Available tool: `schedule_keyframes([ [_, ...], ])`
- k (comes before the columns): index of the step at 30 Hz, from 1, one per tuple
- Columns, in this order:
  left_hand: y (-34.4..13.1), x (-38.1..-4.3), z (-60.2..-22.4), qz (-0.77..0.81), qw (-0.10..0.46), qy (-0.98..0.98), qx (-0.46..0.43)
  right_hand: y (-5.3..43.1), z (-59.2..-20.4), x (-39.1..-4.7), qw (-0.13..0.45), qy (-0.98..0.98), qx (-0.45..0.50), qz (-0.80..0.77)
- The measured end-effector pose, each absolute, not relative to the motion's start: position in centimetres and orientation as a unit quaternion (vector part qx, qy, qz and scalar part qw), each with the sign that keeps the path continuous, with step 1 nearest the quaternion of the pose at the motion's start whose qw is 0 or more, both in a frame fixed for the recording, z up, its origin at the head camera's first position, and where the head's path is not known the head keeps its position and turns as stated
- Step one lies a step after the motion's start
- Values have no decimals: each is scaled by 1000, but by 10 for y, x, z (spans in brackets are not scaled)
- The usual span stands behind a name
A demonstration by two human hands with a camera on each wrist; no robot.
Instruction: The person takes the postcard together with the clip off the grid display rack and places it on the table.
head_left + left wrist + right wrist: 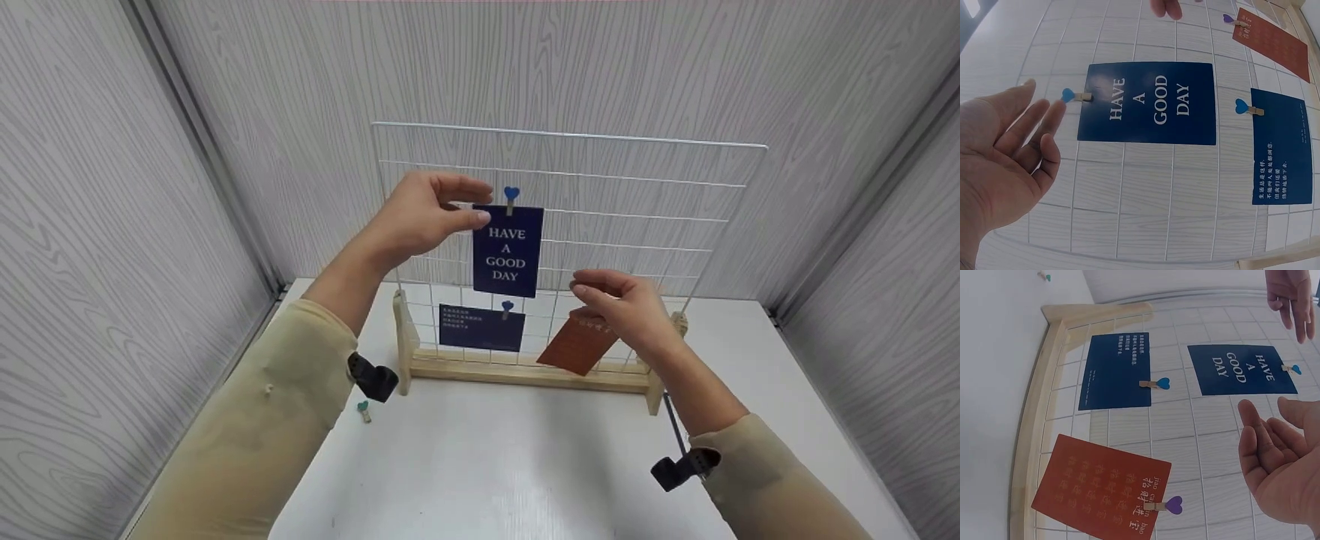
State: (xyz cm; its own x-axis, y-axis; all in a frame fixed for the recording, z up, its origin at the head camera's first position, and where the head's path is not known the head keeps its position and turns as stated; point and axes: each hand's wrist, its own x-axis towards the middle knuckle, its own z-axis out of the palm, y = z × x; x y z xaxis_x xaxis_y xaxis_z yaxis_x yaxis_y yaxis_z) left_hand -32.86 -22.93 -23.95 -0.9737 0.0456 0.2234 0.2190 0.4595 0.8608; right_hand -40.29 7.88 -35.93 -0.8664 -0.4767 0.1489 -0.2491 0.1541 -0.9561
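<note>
A dark blue card [506,259] reading "HAVE A GOOD DAY" hangs upright on a white wire grid [637,178], held by a clothespin with a blue heart [511,194]. Just left of that clothespin is my left hand [424,214], fingers loosely bent and holding nothing in the left wrist view. My right hand [634,315] hovers by a tilted red card [574,349], its fingers relaxed around nothing. A purple-heart clothespin [1172,505] fixes the red card to the grid. Lower left hangs a sideways blue card [476,334] under another blue-heart clothespin [508,307].
The grid stands in a wooden base [525,375] with side feet on a white table [465,465]. A loose clothespin with a green heart [364,410] lies left of the base. Grey wood-patterned panels [480,60] enclose the back and sides.
</note>
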Motion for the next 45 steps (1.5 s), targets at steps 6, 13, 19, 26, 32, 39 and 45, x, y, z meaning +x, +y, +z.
schedule_keyframes([
  [6,-227,-334,-238,-514,83,-851,-73,58,-356,-408,116,735,-244,-622],
  [13,-224,-335,-236,-516,83,-850,-68,40,-355,-415,99,747,-261,-603],
  [19,-222,-333,-234,-509,86,-854,-71,30,-359,-418,90,746,-272,-601],
  [26,-221,-332,-234,-504,96,-854,-82,24,-363,-418,78,738,-285,-607],
  [32,-219,-334,-233,-509,98,-851,-79,19,-364,-419,64,730,-284,-618],
  [39,-215,-339,-234,-515,97,-848,-85,18,-367,-422,80,728,-276,-623],
  [45,-212,-341,-236,-511,97,-849,-92,19,-372,-426,85,727,-267,-627],
])
